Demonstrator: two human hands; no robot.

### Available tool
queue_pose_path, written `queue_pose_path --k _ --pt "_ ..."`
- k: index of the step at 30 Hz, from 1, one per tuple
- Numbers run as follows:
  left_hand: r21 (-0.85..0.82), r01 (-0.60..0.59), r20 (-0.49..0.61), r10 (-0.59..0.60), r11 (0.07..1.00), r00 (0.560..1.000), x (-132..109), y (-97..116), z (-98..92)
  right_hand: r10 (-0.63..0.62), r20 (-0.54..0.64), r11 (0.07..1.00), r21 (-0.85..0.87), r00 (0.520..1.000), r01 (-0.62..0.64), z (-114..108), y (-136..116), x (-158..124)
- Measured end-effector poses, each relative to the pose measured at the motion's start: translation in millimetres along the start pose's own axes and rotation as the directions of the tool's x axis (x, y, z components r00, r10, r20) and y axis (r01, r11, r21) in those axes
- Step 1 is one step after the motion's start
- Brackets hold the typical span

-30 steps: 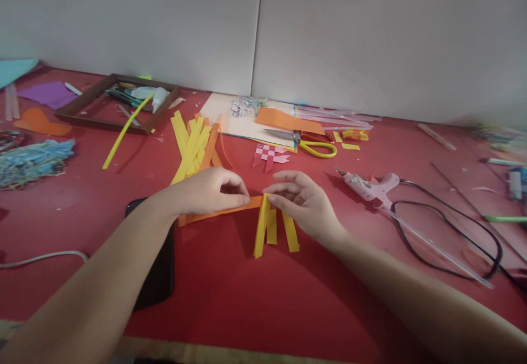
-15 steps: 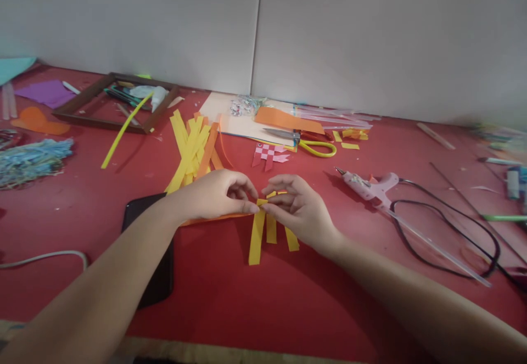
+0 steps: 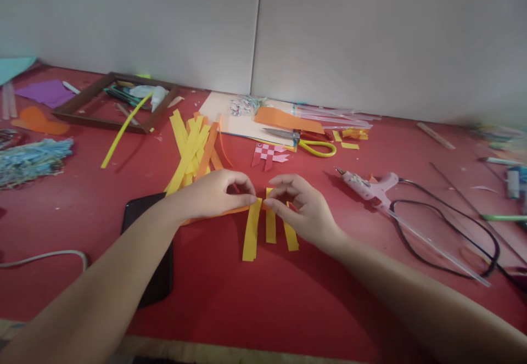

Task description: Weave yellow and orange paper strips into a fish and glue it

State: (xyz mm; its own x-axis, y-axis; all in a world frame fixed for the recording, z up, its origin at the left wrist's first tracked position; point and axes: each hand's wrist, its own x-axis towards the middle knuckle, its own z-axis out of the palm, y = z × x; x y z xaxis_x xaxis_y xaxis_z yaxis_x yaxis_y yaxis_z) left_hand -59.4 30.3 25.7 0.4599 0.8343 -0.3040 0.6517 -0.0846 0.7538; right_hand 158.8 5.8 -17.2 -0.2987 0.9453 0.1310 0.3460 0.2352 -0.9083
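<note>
My left hand (image 3: pixel 224 192) is closed in a pinch at the top end of a yellow paper strip (image 3: pixel 251 232), which hangs down towards me. To its right is my right hand (image 3: pixel 300 207), its fingers curved and thumb apart, with nothing visible between them. Right beside and partly under that hand are two more yellow strips (image 3: pixel 270 227), their tops partly hidden by the fingers. An orange strip (image 3: pixel 218 218) lies crosswise behind the left hand. Beyond the left wrist lies a pile of yellow and orange strips (image 3: pixel 190 144).
A black phone-like slab (image 3: pixel 158 276) lies under my left forearm. Scissors (image 3: pixel 317 147) and a small woven pink paper fish (image 3: pixel 269 154) lie further back. At right is a pink glue gun (image 3: pixel 370 188) with its looped cord. A brown frame (image 3: pixel 144 128) stands back left.
The left hand's yellow strip has shifted slightly left, away from the right hand's thumb. The fingertips of both hands are a little further apart.
</note>
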Motion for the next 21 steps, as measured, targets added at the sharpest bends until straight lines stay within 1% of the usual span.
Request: queue_pose_path --k 2,5,9,12,16,21 --pt "0.026 0.012 -0.021 -0.012 1.0 1.0 -0.2 -0.2 0.2 0.003 -0.024 0.999 -0.046 1.0 -0.004 -1.0 -0.6 1.2" --pt "0.037 0.0 -0.052 0.002 0.999 0.999 1.8 -2.1 3.2 0.016 -0.057 0.995 -0.097 0.998 -0.022 -3.1 -0.6 3.4" --pt "-0.049 -0.032 -0.154 0.024 0.998 0.988 8.0 -6.7 14.2 0.03 -0.082 0.986 -0.16 0.996 -0.043 -6.0 2.2 6.6" --pt "-0.055 -0.077 -0.207 0.064 0.996 0.976 11.0 -8.9 22.4 0.037 -0.095 0.977 -0.207 0.995 -0.056 -7.8 5.6 8.6" --pt "0.024 -0.109 -0.232 0.111 0.994 0.966 10.3 -8.4 24.7 0.033 -0.094 0.977 -0.209 0.995 -0.052 -9.1 9.0 9.9" --pt "0.076 -0.103 -0.238 0.118 0.992 0.964 8.3 -6.7 20.0 0.029 -0.095 0.973 -0.226 0.995 -0.05 -10.2 9.4 10.9"
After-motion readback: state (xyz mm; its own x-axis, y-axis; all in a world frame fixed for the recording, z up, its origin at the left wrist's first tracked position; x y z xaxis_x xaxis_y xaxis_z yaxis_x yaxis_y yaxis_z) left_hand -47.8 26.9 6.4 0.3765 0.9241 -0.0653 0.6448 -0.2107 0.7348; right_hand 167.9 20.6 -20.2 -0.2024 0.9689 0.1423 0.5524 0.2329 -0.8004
